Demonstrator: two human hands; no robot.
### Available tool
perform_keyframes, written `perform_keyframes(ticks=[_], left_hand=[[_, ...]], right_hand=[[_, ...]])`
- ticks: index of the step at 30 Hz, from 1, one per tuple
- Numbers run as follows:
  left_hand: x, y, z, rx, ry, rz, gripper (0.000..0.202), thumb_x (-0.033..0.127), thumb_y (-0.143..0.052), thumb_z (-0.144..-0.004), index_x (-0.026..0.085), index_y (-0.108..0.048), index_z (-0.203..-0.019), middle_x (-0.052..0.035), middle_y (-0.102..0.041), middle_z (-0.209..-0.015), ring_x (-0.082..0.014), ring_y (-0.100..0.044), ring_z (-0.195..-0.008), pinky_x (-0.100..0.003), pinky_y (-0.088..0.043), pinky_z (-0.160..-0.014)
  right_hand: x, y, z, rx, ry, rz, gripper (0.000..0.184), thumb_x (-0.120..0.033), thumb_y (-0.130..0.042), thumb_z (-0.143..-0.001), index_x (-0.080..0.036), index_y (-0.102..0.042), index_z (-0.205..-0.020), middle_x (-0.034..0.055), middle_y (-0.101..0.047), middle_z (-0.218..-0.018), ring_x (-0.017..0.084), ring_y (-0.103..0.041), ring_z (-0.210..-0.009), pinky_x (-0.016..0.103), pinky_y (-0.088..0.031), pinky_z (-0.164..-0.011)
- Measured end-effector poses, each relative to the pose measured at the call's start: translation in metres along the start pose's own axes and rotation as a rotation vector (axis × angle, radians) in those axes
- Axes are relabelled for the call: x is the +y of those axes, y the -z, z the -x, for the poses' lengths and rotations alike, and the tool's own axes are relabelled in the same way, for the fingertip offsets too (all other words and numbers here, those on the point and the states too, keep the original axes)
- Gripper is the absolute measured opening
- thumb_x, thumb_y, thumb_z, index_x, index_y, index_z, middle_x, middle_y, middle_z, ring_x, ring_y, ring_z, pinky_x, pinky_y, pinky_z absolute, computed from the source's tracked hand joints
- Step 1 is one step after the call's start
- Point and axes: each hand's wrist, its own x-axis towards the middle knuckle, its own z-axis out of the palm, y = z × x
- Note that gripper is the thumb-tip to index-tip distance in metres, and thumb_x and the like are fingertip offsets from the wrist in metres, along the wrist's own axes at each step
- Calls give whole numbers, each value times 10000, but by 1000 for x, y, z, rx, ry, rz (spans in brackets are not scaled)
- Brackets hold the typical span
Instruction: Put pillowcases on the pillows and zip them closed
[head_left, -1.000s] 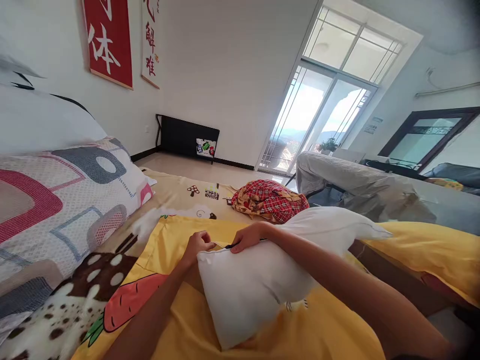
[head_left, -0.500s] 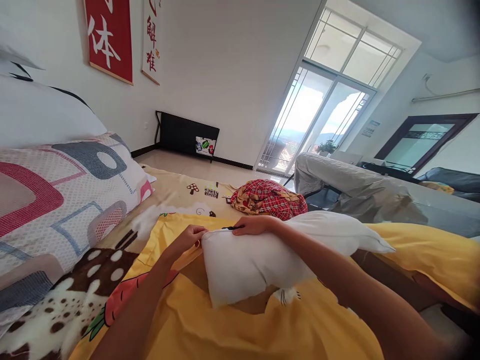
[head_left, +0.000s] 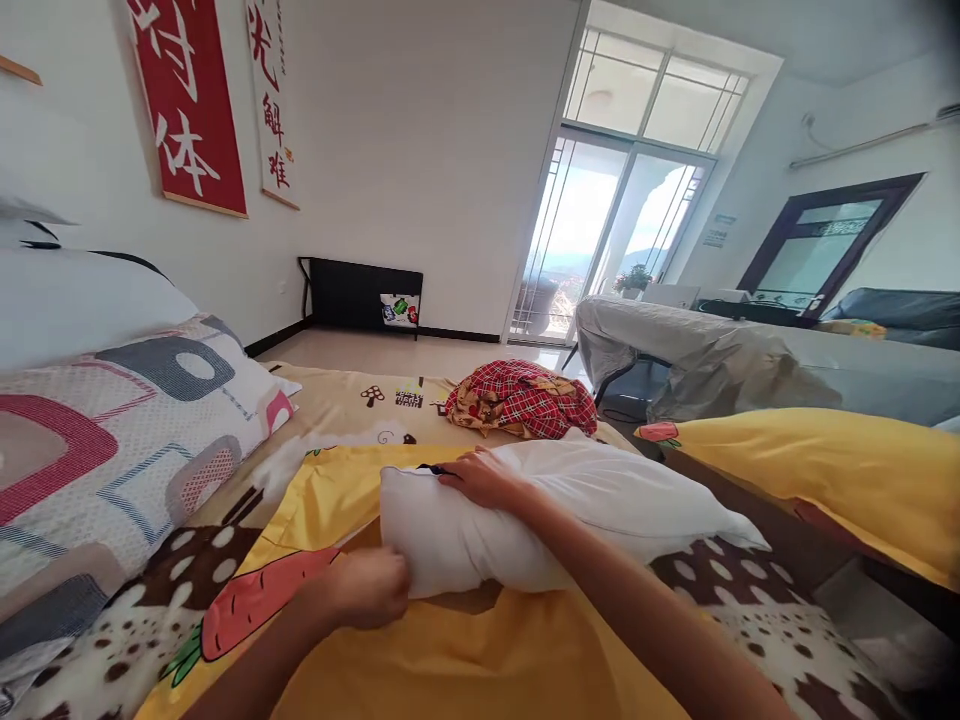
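"Starting at the far left, what do you see?"

"A patterned pillow (head_left: 150, 400), white with grey and red shapes. Above it, on the wall, hangs a red scroll (head_left: 195, 120) with white characters, and a narrower white scroll (head_left: 274, 120) just beside it."

"And then?"

"A brown-and-white spotted blanket (head_left: 176, 560) on the bed, partly covered by a yellow cloth (head_left: 465, 660) with a carrot print (head_left: 259, 595)."

"Where does the left hand come in?"

"Just right of the carrot. The left hand (head_left: 371, 587) is curled like a fist at the near left end of the white pillow (head_left: 442, 545). It's blurred, so I can't tell whether the fingers pinch any fabric."

"So the white pillow lies where?"

"In the middle of the bed, slantwise. Its left end is over the yellow cloth, its right tip over the spotted blanket. I can't tell whether any of it is inside the cloth."

"What about the right hand?"

"The right hand (head_left: 484, 478) grasps the pillow's far edge, thumb beside a small dark strip (head_left: 430, 468)."

"Anything past that?"

"Behind it, a red plaid bundle (head_left: 525, 400); then a glass door (head_left: 607, 230), furniture under grey sheeting (head_left: 712, 340), and a plump yellow pillow (head_left: 847, 470) at the right."
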Motion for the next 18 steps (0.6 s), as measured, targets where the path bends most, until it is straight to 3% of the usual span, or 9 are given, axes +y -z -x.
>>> perform_keyframes(ticks=[3, 5, 7, 10, 13, 18], left_hand=[[17, -23, 8, -11, -8, -32, 229, 256, -447, -795, 186, -650, -873, -114, -674, -966, -262, -621, -907, -345, -471, -778], [20, -29, 16, 39, -22, -34, 291, 235, -427, -807, 185, -621, -1018, -124, -648, -1082, -268, -600, -1005, -361, -460, -852], [22, -29, 24, 28, 4, -40, 330, 222, -425, -800, 183, -582, -1088, -123, -646, -1084, -268, -606, -988, -368, -465, -835], [28, -24, 34, -99, 50, -88, 220, 225, -440, -774, 190, -589, -933, -97, -666, -938, -263, -626, -872, -347, -470, -725], [37, -14, 40, -158, -48, -138, 74, 207, -481, -724, 189, -502, -656, -76, -632, -885, -239, -602, -865, -318, -448, -712], [53, 22, 52, 148, -224, -75, 59, 148, -507, -726, 184, -490, -683, -52, -612, -960, -200, -555, -925, -342, -391, -875]], right_hand=[[3, -8, 2, 49, 8, 29, 414, -430, -361, -979, -245, -599, -1263, 95, -711, -1033, 236, -644, -960, 318, -382, -850], [5, -14, 2, 88, 6, 51, 414, -440, -353, -981, -265, -584, -1277, 86, -710, -1016, 227, -637, -962, 315, -371, -849], [6, -18, 2, 121, -10, 72, 410, -440, -338, -987, -283, -580, -1278, 82, -706, -1006, 219, -632, -953, 312, -362, -833], [8, -15, 4, 161, -28, 102, 403, -431, -322, -994, -292, -586, -1265, 80, -700, -992, 211, -625, -929, 317, -351, -815], [9, -5, 7, 204, -44, 128, 398, -427, -328, -995, -290, -577, -1273, 78, -696, -984, 216, -612, -942, 335, -347, -836], [-4, -4, 18, 298, -44, 174, 404, -394, -348, -989, -225, -564, -1286, 140, -661, -1026, 255, -572, -999, 384, -357, -880]])
